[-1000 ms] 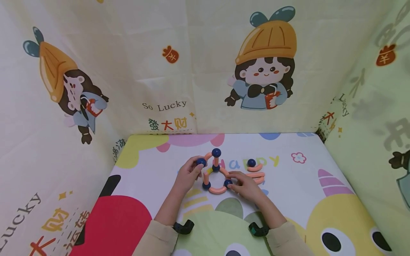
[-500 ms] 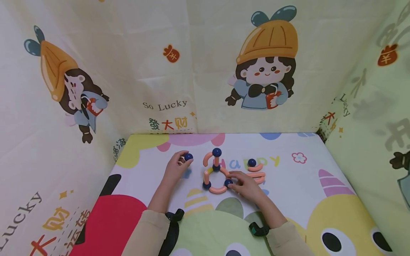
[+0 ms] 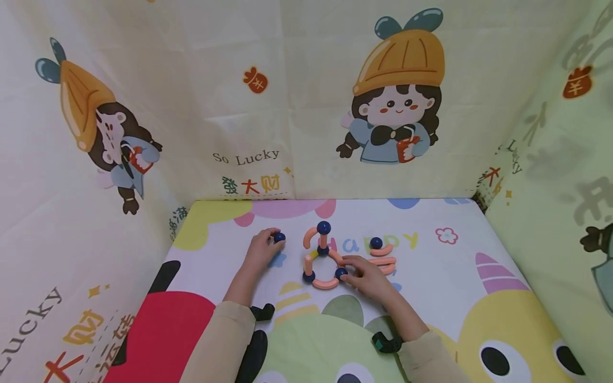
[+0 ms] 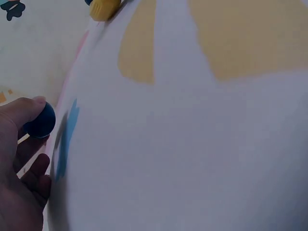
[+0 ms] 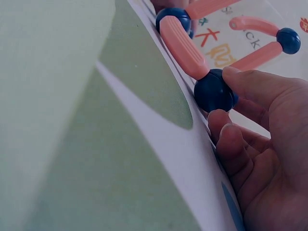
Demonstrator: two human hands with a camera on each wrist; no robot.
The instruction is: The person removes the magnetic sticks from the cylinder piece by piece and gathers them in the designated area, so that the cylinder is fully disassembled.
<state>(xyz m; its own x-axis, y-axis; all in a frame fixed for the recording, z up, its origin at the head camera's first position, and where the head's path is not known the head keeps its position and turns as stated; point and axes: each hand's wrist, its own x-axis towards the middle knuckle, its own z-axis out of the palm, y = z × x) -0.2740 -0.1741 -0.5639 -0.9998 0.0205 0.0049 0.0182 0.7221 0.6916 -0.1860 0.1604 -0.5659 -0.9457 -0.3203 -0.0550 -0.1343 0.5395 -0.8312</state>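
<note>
My left hand [image 3: 262, 251] pinches a dark blue ball [image 3: 280, 238] between thumb and fingers, apart from and left of the build; this ball [image 4: 41, 120] also shows in the left wrist view. In mid-table stands a magnetic-rod build: a ring of curved pink rods [image 3: 325, 284], a yellow piece [image 3: 314, 254] and blue balls. From the ring rise two pink rods, the rear one topped by a blue ball [image 3: 323, 227] with a curved pink rod [image 3: 309, 236] hanging from it. My right hand [image 3: 367, 277] grips the ring's right corner ball [image 5: 214, 91].
Right of the build lie a loose blue ball [image 3: 376, 243], a curved pink rod [image 3: 382, 251] and pink straight-looking rods [image 3: 383, 261]. Printed cloth walls [image 3: 311, 175] enclose the table [image 3: 421, 276] at the back and both sides.
My left hand has drawn its blue ball leftward, off the end of the hanging curved rod, then lowered slightly. My right hand has stayed at the corner ball.
</note>
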